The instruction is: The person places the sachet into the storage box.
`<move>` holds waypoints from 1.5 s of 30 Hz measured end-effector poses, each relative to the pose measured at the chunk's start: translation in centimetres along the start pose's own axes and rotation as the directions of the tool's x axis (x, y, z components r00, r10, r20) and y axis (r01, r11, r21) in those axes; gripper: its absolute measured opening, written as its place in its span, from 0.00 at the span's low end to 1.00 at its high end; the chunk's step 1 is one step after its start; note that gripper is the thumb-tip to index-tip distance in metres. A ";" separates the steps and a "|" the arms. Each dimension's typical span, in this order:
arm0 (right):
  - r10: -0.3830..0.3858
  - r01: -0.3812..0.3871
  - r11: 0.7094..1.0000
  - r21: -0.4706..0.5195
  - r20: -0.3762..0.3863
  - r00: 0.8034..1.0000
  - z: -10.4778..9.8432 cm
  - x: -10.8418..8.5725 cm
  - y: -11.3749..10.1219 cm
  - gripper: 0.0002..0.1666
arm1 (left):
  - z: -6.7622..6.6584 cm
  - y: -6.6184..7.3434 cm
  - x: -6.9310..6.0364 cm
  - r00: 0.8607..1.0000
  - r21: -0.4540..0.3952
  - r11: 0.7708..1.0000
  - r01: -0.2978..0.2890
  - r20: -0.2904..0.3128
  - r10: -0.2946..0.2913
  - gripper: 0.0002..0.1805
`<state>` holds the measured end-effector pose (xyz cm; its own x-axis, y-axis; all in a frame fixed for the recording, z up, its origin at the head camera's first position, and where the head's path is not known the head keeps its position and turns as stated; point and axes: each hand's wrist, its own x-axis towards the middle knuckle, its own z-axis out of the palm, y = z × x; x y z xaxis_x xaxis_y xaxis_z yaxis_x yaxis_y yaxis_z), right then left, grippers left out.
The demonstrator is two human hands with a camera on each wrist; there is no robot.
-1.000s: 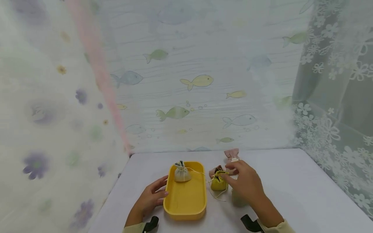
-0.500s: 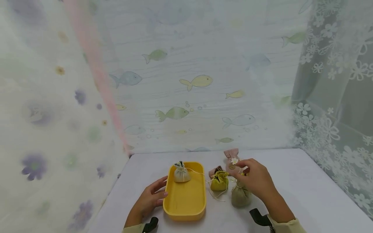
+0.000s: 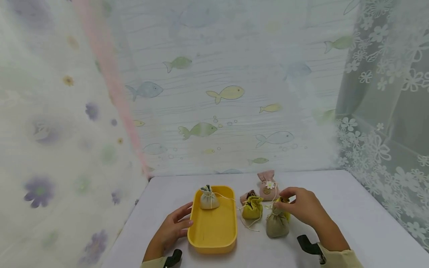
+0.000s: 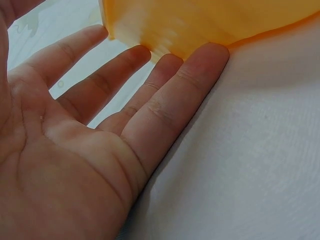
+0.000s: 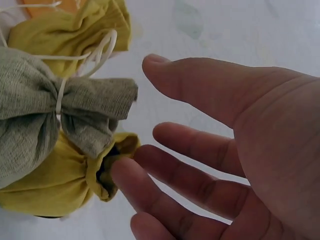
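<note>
Straight fingers of my left hand [image 3: 170, 226] touch the left side of a yellow plastic tray [image 3: 212, 230]; the left wrist view shows the fingertips against its wall. Inside the tray, near its back, sits a pale grey drawstring pouch [image 3: 209, 201]. My right hand [image 3: 306, 208] hovers at the neck of a grey-green drawstring pouch [image 3: 277, 227]. In the right wrist view its thumb and fingers are spread, with nothing held. One fingertip lies close to the mouth of a yellow pouch [image 5: 45, 185], partly hidden behind the grey-green one; I cannot tell whether they touch.
Another yellow pouch [image 3: 252, 210] stands right of the tray, its white cord trailing on the white table [image 3: 338, 208]. Behind it is a pinkish pouch [image 3: 244, 197], partly covered. A pink pouch with a white flower [image 3: 267, 190] stands farther back. A fish-print curtain [image 3: 231, 93] hangs behind.
My right hand has moved right, from the left yellow pouch to the neck of the grey-green pouch, which is now uncovered. My left hand and the tray stay put.
</note>
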<state>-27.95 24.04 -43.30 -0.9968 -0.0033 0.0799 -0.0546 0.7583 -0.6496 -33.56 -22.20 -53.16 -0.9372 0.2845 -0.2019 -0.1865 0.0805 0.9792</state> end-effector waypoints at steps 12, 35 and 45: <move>0.001 -0.002 1.000 0.014 0.051 0.999 0.2 0.4 1.2 0.28 | 0.0 -0.1 0.1 1.000 -0.003 1.000 0.013 -0.013 -0.013 0.45; 0.030 -0.034 0.999 0.036 0.104 0.994 1.2 0.4 1.4 0.28 | 0.0 -0.2 0.0 1.000 -0.001 1.000 0.016 -0.011 -0.016 0.46; 0.016 -0.019 0.999 0.046 0.065 0.998 1.7 0.5 0.9 0.26 | -0.1 -0.3 0.4 1.000 -0.013 1.000 0.013 -0.002 -0.013 0.46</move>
<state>-28.63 23.62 -45.08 -0.9992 -0.0339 0.0202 -0.0385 0.7278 -0.6847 -33.86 -22.20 -53.52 -0.9353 0.2811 -0.2149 -0.2029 0.0715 0.9766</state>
